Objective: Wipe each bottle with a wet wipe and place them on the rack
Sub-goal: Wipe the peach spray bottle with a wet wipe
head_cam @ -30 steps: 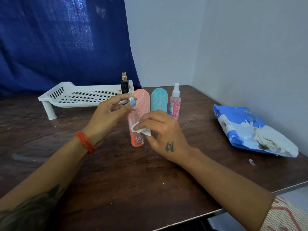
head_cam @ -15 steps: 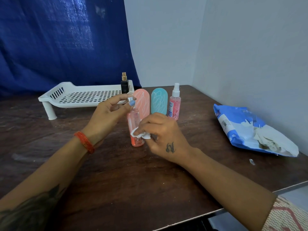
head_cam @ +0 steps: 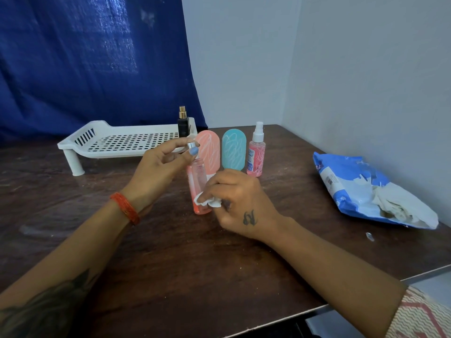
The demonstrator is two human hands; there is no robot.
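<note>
A tall clear pink bottle (head_cam: 198,181) stands upright on the dark wooden table (head_cam: 170,259). My left hand (head_cam: 158,169) pinches its silver cap from above. My right hand (head_cam: 235,203) holds a crumpled white wet wipe (head_cam: 207,201) against the bottle's lower side. Behind it stand a salmon oval bottle (head_cam: 210,150), a teal oval bottle (head_cam: 233,149) and a small pink spray bottle (head_cam: 256,154). A black perfume bottle (head_cam: 183,123) with a gold top stands at the right end of the white perforated rack (head_cam: 117,142).
An open blue and white wipes pack (head_cam: 361,191) lies at the right by the wall, with wipes spilling out. A small scrap (head_cam: 370,236) lies near the table's right edge. A blue curtain hangs behind the rack.
My right hand has slid the wipe down the pink bottle, from its middle to its lower part. The left hand has kept its hold on the cap.
</note>
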